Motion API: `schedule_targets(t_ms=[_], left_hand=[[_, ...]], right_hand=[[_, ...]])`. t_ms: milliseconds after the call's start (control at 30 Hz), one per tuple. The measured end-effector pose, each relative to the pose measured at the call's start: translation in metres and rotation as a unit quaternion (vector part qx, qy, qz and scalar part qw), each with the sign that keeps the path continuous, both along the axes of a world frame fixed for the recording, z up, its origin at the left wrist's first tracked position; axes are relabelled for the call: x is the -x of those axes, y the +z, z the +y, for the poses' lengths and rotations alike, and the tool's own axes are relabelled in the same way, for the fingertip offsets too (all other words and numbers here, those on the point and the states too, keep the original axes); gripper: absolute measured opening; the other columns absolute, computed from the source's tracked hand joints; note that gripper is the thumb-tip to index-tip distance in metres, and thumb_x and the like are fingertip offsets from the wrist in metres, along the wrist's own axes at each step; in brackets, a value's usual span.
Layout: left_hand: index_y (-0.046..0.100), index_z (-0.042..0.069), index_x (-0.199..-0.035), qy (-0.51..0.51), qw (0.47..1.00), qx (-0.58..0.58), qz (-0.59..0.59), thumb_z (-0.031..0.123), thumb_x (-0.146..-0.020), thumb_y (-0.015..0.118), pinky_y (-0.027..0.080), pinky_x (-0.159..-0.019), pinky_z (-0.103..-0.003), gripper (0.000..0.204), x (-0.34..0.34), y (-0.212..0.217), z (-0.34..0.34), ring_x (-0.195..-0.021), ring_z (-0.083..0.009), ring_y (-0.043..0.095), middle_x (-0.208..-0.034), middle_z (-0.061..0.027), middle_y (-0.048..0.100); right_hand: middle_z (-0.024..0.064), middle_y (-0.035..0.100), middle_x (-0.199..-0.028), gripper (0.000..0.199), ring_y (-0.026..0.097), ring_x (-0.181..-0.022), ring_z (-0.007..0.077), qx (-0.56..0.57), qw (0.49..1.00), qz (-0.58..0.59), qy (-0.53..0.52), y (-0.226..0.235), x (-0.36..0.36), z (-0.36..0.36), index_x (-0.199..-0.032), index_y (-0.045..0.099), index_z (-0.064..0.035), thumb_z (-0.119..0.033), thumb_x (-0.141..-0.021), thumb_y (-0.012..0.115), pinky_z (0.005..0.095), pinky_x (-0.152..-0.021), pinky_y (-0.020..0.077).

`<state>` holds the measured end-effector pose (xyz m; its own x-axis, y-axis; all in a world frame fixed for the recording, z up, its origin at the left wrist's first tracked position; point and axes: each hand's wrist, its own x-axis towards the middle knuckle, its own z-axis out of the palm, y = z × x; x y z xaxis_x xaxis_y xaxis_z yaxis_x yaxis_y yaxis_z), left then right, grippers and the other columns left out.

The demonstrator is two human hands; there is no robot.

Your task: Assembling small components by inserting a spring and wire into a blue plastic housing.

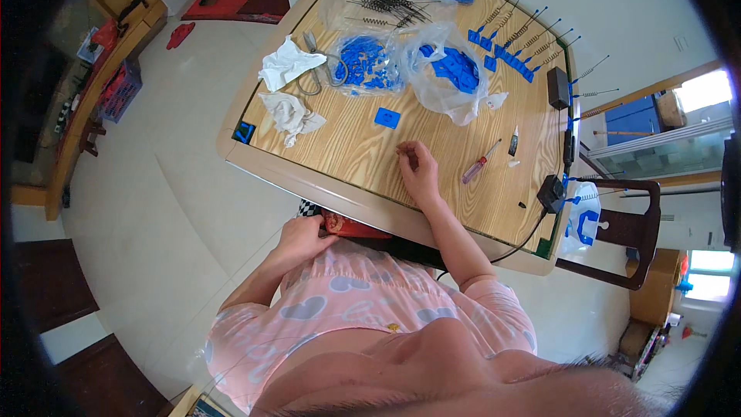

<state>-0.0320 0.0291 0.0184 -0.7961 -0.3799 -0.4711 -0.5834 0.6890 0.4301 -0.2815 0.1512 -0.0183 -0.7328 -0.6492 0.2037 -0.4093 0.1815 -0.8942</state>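
My left hand is below the table's front edge by my lap, its fingers and thumb closed at the edge of a red patterned item. My right hand rests on the wooden tabletop with fingers curled and tips together; whether something small is in them is hidden. Just beyond it lies a flat blue plastic piece. To its right are a screwdriver with a clear reddish handle and a small dark tube with a white tip.
Farther back are a bag of small blue parts, a bag of larger blue pieces, dark springs, scissors and crumpled white cloths. Springs on blue bases line the far right. A black adapter trails a cable.
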Motion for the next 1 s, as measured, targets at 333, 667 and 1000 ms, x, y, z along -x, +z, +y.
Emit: schedule_targets(t_ms=[333,667,1000], left_hand=[[0.065,0.003,-0.090,-0.004,1.000,0.002,0.002,0.046,-0.072,0.070,0.050,-0.072,-0.045,0.046,0.002,0.005,0.002,-0.078,-0.0354,0.065,-0.081,-0.0172,0.067],[0.064,0.004,-0.089,0.000,1.000,0.003,0.010,0.046,-0.072,0.070,0.050,-0.072,-0.045,0.046,-0.002,-0.005,0.001,-0.079,-0.0345,0.064,-0.080,-0.0171,0.067],[0.065,0.005,-0.090,-0.004,0.998,-0.036,0.045,0.039,-0.077,0.062,0.050,-0.071,-0.046,0.037,-0.005,0.000,-0.003,-0.081,-0.0370,0.064,-0.083,-0.0188,0.067]], right_hand=[[0.0109,0.061,-0.084,0.011,0.061,-0.074,0.0170,0.013,0.999,-0.044,-0.003,0.000,0.001,0.001,-0.095,0.052,-0.0012,-0.001,-0.086,0.057,0.0293,-0.065,0.0481],[0.0030,0.041,-0.082,0.014,0.043,-0.066,0.0120,0.315,0.878,-0.356,0.052,0.101,-0.039,-0.004,-0.100,0.040,-0.0107,-0.009,-0.091,0.051,0.0289,-0.058,0.0467],[0.0051,0.034,-0.080,0.026,0.040,-0.068,0.0157,0.345,0.624,-0.558,0.424,0.240,-0.109,-0.017,-0.093,0.035,-0.0088,-0.033,-0.096,0.043,0.0432,-0.061,0.0571]])
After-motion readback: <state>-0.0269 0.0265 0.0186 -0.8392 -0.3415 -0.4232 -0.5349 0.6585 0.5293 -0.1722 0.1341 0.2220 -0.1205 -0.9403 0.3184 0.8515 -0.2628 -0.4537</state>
